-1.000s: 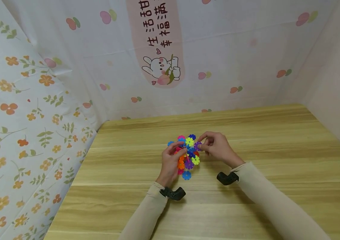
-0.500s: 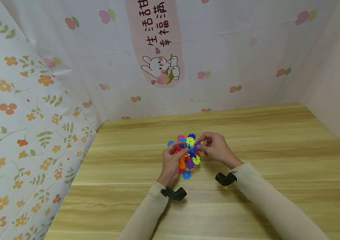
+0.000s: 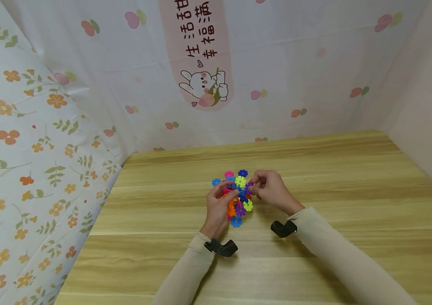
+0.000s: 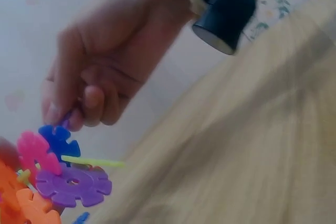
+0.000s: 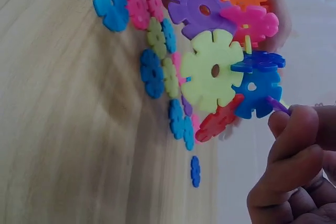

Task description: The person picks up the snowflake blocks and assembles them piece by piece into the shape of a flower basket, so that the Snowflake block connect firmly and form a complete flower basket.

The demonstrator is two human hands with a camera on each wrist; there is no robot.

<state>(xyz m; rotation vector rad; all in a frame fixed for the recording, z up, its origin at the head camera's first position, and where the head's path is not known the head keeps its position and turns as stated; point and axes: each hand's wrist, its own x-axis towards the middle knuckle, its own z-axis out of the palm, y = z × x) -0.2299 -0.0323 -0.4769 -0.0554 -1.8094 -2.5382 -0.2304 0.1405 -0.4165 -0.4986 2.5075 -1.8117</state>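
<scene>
My left hand grips a cluster of interlocked plastic snowflake discs, with orange, pink, purple, lime, red and blue pieces joined at angles. Opposite it, my right hand pinches a purple snowflake disc between thumb and forefinger. In the right wrist view that purple disc is edge-on, its tip right at the edge of a blue disc on the cluster. The right fingers cover most of it. The other right fingers are curled into the palm.
Loose snowflake discs lie on the wooden table, several of them: blue, pink, lime and dark blue. A patterned cloth hangs behind the table, and a floral one on the left.
My right hand has shifted slightly left and down, bringing the purple disc closer to the cluster. My left hand stays nearly in place, still holding the cluster.
</scene>
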